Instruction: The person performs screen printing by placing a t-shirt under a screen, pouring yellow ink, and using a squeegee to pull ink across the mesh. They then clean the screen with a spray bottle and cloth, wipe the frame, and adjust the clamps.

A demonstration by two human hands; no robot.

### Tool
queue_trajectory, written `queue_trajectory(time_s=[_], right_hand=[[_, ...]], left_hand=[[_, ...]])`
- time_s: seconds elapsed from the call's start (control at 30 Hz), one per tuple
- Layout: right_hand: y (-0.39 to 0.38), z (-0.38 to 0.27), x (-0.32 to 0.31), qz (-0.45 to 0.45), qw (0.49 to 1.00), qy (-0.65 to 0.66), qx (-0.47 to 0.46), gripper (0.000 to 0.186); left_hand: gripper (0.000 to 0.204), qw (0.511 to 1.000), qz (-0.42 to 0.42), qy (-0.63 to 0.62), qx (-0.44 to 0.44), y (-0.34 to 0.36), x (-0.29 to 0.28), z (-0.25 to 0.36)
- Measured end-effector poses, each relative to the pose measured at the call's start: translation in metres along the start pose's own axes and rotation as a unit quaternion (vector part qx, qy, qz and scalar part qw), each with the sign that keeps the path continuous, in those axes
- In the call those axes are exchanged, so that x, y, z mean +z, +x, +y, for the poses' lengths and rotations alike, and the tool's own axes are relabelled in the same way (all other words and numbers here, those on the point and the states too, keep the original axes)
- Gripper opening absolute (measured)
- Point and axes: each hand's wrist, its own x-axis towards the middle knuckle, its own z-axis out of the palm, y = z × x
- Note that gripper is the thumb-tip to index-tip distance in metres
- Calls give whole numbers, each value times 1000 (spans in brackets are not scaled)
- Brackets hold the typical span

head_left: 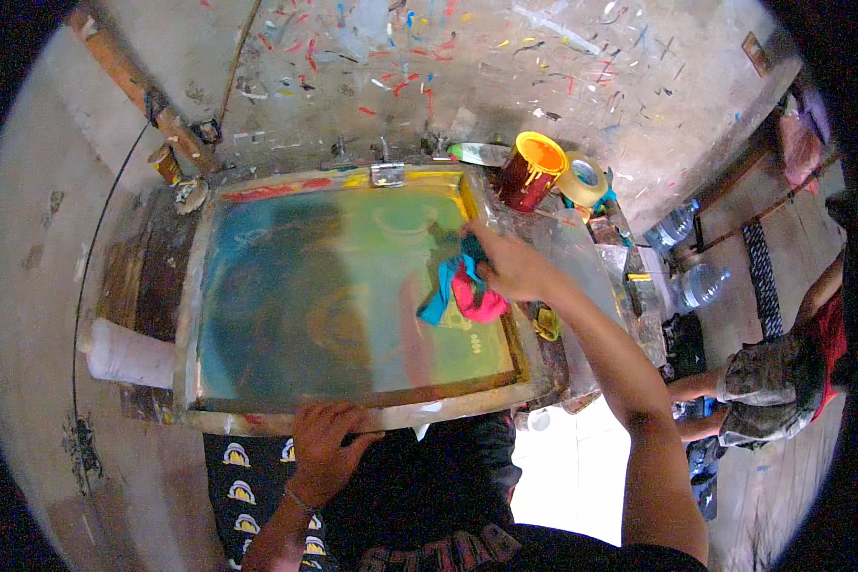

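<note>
Right fingers (pixel 480 238) bunched round a blue-and-pink rag (pixel 473 292), right of center over the screen (pixel 286 305); left fingers (pixel 322 418) on its lower edge, can't tell if gripping. One careless upward swing could tip my open paint tin (pixel 527 183), tbh.

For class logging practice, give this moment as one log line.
right hand: holds blue-pink cloth, over screen, right half; left hand: at frame, near edge; can: beside frame

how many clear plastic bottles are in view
2, both right of the printing screen: an upper bottle, and a lower bottle just beneath it in the picture. More may be hidden.
</note>
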Motion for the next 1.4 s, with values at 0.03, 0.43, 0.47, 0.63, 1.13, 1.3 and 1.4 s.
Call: queue_trajectory(time_s=[0.03,0.43,0.47,0.63,1.13,1.3,1.4], right_hand=[[13,7,6,-18,998,-64,0,33],[-67,-18,35,-245,950,-139,-137,30],[-76,-21,32,-265,942,-159,-128,29],[-55,-21,30,-255,952,-142,-89,13],[-68,-31,35,-199,978,8,-66,16],[-24,-35,49,-69,996,19,-50,17],[-44,-42,53,-264,926,169,-209,8]], left_hand=[[40,1000,-8,8,-3,0,0,0],[39,1000,-17,2,-22,-1,4,-4],[39,1000,-13,7,-15,-1,5,-4],[38,1000,-22,9,-2,-1,3,-4],[41,1000,-19,20,-6,-2,1,-1],[43,1000,-10,-6,-5,3,-3,1],[43,1000,2,-18,8,3,-2,-1]])
